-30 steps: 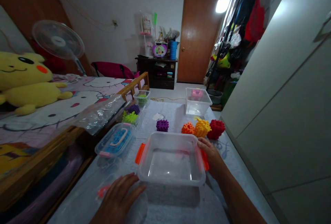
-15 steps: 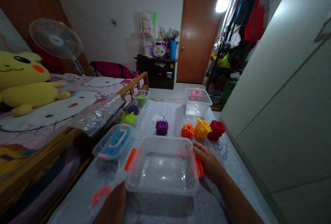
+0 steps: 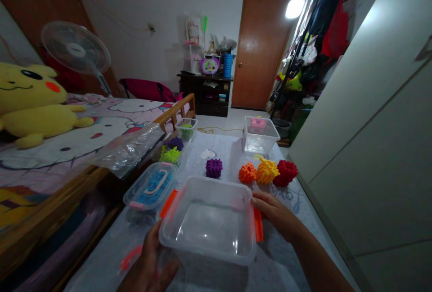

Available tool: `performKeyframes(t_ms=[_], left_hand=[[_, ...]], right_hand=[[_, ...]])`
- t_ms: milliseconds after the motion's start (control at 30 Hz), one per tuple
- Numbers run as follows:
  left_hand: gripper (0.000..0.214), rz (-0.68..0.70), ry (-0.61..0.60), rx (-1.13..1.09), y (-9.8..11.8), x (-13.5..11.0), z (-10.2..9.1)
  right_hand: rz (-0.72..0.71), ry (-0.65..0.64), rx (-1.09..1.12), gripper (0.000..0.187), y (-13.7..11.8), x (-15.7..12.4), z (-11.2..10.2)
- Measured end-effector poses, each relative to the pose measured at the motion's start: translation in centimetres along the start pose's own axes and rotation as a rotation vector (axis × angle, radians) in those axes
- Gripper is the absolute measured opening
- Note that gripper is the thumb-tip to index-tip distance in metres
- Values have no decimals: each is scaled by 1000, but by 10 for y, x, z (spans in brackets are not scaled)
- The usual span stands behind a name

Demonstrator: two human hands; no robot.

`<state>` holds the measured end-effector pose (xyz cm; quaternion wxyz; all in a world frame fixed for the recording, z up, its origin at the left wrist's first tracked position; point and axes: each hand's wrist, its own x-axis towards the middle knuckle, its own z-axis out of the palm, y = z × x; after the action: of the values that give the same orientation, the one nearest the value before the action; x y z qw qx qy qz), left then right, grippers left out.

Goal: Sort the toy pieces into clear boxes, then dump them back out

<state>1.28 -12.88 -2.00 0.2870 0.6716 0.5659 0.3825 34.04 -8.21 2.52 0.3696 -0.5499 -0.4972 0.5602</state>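
The clear box point(image 3: 209, 226) is at the near part of the desk point(image 3: 227, 147), with its open top upward. The right hand point(image 3: 275, 213) grips its right edge, near an orange clip point(image 3: 258, 225). The left hand point(image 3: 148, 256) is half open at the near left corner, and I cannot tell if it grips. Behind the box is a purple block point(image 3: 213, 168); farther right, an orange block point(image 3: 247, 173), a yellow block point(image 3: 267, 171) and a red block point(image 3: 286, 173) are in a row

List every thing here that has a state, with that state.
near box: lid off
blue box: lid on
far box: lid off
door: shut
lamp: lit
fan: cannot tell if running
right hand: holding near box
left hand: open, at near box
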Motion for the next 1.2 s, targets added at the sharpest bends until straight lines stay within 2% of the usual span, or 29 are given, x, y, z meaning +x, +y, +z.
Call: performKeyframes(t_ms=[167,233,300,400,500,600,733,900,1100,1200], left_hand=[[85,26,83,-30,-4,8,1],[83,50,72,17,-5,8,0],[73,91,57,102,-6,7,-1],[66,149,65,209,-7,6,-1],[69,148,61,252,-9,5,0],[73,125,27,261,-7,5,1],[76,122,24,262,-1,5,-1],[83,143,14,299,3,6,-4],[93,138,0,310,1,6,-6],[89,154,-1,309,-1,5,-4]], right_hand=[[-89,-42,-179,31,-21,-2,-2],[-166,21,-349,24,-35,1,-6],[-254,141,-558,18,-47,10,-11],[-364,243,-885,29,-60,34,-13],[-337,135,-1260,49,-64,64,-8],[-241,-1,-1572,58,-61,90,0],[-165,-56,-1672,58,-52,117,3],[-63,-129,-1727,47,-40,141,1],[-30,-187,-1733,47,-38,149,1],[-41,-214,-1730,47,-38,148,0]])
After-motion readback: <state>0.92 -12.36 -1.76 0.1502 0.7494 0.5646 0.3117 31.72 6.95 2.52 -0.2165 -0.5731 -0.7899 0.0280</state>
